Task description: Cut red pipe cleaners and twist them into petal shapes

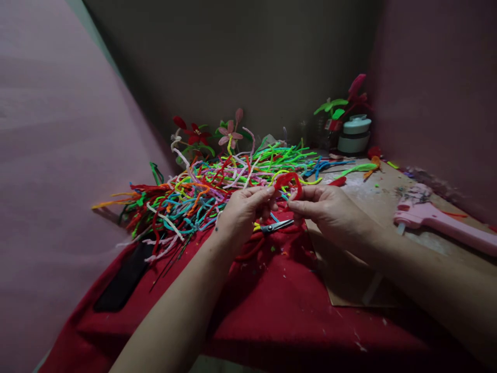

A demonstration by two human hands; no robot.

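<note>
A red pipe cleaner (288, 177), bent into a loop, is held up between my two hands over the front of the pile. My left hand (250, 210) pinches one side of it between thumb and fingers. On the other side, my right hand (324, 207) is closed on the same pipe cleaner. Just below the fingers, a pair of scissors (277, 226) lies on the red cloth, blades pointing right. Behind my hands spreads a large heap of many-coloured pipe cleaners (217, 181).
A pink glue gun (442, 220) rests on a brown board (349, 280) at right. A dark phone (120, 280) lies on the red tablecloth (272, 305) at left. Pipe-cleaner flowers (230, 133) and a pale-lidded container (354, 134) stand at the back. Walls close in both sides.
</note>
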